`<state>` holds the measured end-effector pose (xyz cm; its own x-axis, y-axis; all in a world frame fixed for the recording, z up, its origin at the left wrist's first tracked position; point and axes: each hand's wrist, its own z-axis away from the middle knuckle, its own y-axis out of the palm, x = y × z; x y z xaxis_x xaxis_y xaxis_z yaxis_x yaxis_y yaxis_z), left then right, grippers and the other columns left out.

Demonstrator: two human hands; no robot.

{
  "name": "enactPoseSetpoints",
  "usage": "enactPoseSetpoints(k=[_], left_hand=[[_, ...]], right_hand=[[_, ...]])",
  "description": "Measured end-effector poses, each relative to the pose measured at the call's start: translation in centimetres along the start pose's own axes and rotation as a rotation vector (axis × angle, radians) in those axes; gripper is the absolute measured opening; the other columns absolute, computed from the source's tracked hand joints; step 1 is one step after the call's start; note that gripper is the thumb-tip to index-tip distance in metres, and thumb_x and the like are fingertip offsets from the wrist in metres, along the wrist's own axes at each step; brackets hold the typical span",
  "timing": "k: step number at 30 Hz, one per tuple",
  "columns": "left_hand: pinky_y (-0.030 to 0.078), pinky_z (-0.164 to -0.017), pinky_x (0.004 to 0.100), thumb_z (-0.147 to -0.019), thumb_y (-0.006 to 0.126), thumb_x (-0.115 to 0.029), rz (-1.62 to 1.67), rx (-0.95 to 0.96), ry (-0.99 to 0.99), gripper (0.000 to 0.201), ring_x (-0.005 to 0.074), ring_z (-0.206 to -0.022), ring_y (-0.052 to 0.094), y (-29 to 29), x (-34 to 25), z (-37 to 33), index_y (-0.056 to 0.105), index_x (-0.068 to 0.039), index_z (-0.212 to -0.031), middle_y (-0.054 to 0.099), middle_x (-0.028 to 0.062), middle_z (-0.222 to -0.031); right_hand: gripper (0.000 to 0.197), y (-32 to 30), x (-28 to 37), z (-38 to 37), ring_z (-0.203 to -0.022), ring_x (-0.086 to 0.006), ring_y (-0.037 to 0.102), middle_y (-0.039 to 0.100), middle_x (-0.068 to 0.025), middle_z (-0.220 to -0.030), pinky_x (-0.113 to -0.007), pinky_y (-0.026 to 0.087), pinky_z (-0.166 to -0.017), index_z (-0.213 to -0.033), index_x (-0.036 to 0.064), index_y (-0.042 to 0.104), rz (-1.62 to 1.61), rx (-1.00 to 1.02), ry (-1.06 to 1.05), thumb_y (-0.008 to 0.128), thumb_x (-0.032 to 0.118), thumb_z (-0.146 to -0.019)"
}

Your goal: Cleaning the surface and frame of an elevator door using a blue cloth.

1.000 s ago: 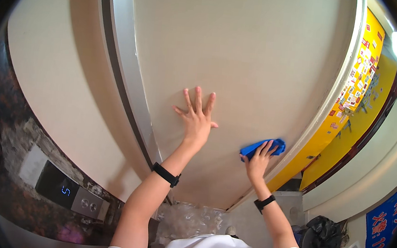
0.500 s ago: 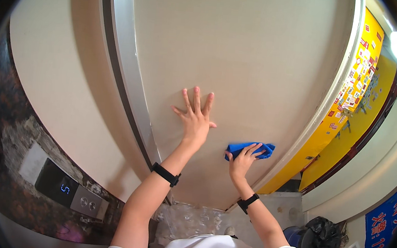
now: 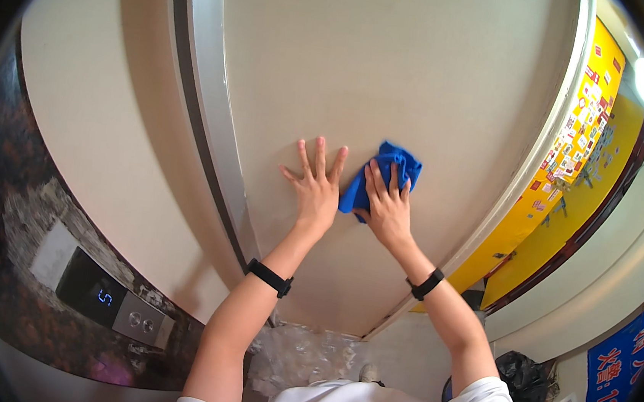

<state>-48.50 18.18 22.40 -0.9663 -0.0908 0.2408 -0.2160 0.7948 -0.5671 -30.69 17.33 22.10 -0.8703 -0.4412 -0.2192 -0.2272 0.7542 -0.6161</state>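
Observation:
A large cream door panel [image 3: 395, 69] stands upright in front of me. My left hand [image 3: 316, 197] lies flat against it, fingers spread, holding nothing. Close by on the right, my right hand [image 3: 388, 213] presses a crumpled blue cloth [image 3: 408, 162] to the same panel. Its fingers rest over the cloth, whose edges stick out above and to the left of them. Part of the cloth is hidden under the palm. Both wrists carry black bands.
Along the panel's left side runs a shiny metal strip [image 3: 211, 53]. Lower left is a dark button panel [image 3: 110, 297]. At right stand yellow boards [image 3: 523, 226] with stickers, and a black bag [image 3: 520, 375]. Clear plastic sheeting [image 3: 301, 356] lies on the floor.
My right hand has moved the blue cloth up and left across the panel, closer to my left hand. My left hand stays in place on the panel.

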Motion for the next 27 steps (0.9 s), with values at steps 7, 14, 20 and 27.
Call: enactPoseSetpoints(k=[7,14,20,27], left_hand=[[0.031,-0.090,0.0841,-0.072,0.074,-0.058,0.243,0.065,0.015,0.119,0.0593,-0.144,0.003,-1.4,0.2,-0.1,0.005,-0.018,-0.160,-0.003,0.0297,-0.161],[0.032,-0.092,0.0825,-0.073,0.070,-0.063,0.176,0.099,0.039,0.122,0.0598,-0.144,0.002,-1.9,0.1,-0.3,-0.002,-0.017,-0.159,-0.006,0.0306,-0.161],[0.032,-0.093,0.0827,-0.072,0.069,-0.065,0.197,0.105,0.037,0.125,0.0595,-0.144,0.002,-1.5,0.1,0.0,-0.008,-0.017,-0.159,-0.007,0.0307,-0.161],[0.030,-0.094,0.0836,-0.077,0.065,-0.064,0.200,0.145,0.022,0.118,0.0569,-0.146,0.003,-2.2,0.3,-0.1,-0.009,-0.020,-0.159,-0.003,0.0256,-0.163]], right_hand=[[0.107,-7.7,-4.8,-6.4,-0.150,-0.0360,0.021,0.029,-0.0057,-0.161,-0.060,0.022,-0.114,-0.152,0.0090,0.037,0.049,-0.137,0.035,0.082,0.049,-0.064],[0.116,-9.2,-11.1,-3.3,-0.151,-0.0432,0.009,0.021,-0.0108,-0.164,-0.068,0.014,-0.113,-0.156,0.0047,0.024,0.122,-0.276,0.240,0.079,0.058,-0.068],[0.119,-6.5,-12.5,2.2,-0.151,-0.0438,0.007,0.015,-0.0116,-0.165,-0.067,0.008,-0.116,-0.157,0.0037,0.017,0.115,-0.307,0.398,0.082,0.051,-0.069],[0.125,-0.9,-8.5,8.0,-0.149,-0.0499,0.003,0.006,-0.0184,-0.165,-0.063,0.006,-0.118,-0.157,0.0007,0.008,0.041,-0.277,0.537,0.084,0.048,-0.069]])
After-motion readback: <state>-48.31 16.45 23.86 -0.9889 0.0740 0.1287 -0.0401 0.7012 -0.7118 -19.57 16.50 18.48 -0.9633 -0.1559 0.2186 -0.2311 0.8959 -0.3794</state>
